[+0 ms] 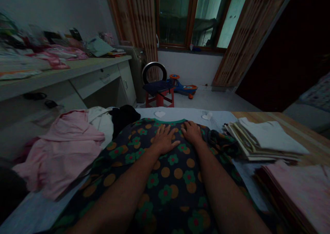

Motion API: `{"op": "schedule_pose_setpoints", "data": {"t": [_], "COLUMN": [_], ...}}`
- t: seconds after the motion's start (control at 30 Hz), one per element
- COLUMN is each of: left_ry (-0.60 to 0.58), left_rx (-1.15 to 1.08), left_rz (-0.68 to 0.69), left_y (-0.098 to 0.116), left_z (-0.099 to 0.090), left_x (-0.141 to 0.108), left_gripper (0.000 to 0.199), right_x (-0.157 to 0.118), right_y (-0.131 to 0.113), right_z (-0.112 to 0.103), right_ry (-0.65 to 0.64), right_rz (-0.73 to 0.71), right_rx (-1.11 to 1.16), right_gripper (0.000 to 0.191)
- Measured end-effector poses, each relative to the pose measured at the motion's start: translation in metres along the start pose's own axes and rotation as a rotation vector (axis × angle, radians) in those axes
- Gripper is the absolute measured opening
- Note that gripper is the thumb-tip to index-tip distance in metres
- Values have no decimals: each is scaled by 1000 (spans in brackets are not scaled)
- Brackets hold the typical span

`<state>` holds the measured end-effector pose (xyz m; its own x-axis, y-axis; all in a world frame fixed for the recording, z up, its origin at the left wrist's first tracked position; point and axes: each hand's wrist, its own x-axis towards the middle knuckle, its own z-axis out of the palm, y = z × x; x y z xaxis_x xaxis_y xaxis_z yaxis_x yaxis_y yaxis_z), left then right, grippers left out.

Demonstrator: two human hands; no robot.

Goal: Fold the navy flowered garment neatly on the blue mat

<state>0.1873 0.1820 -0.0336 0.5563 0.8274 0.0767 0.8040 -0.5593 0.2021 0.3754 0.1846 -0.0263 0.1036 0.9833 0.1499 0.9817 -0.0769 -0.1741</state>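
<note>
My left hand [163, 139] and my right hand [192, 131] lie flat with fingers spread on a dark garment [177, 179] printed with orange dots and green flowers. Its green-trimmed neckline runs just beyond my fingertips. Neither hand holds anything. The garment spreads over a pale sheet [180, 115], where two small white heart-shaped pieces [160, 114] sit past the collar. To the left lies a crumpled pink garment [59, 151], and to the right stands a stack of folded clothes [265, 141].
A pile of pink folded fabric [296, 192] fills the lower right, on a wooden surface [286, 125]. White and black cloth [123, 119] bunch beyond the pink garment. A cluttered white desk [64, 76] runs along the left wall. A red stool [158, 96] and a toy ride-on car [183, 86] stand on the floor.
</note>
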Motion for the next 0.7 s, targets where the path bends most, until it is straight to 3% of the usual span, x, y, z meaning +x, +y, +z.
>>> {"op": "schedule_pose_setpoints", "data": {"t": [0.17, 0.27, 0.43, 0.57, 0.7], "left_ry": [21, 16, -3, -23, -36], "left_rx": [5, 4, -9, -3, 3], "left_rz": [-2, -6, -15, -16, -19], "left_y": [0, -1, 0, 1, 0], "left_z": [0, 1, 0, -3, -4], "left_x": [-2, -1, -1, -2, -1], "left_gripper": [76, 78, 78, 77, 77], "right_x": [8, 15, 19, 7, -13], "right_y": [15, 20, 43, 65, 77], "right_z": [3, -6, -48, -80, -98], "right_ry": [2, -66, -225, -384, -438], "right_rz": [48, 22, 115, 209, 143], "right_rx": [21, 21, -131, -250, -286], "right_gripper": [46, 43, 45, 53, 51]}}
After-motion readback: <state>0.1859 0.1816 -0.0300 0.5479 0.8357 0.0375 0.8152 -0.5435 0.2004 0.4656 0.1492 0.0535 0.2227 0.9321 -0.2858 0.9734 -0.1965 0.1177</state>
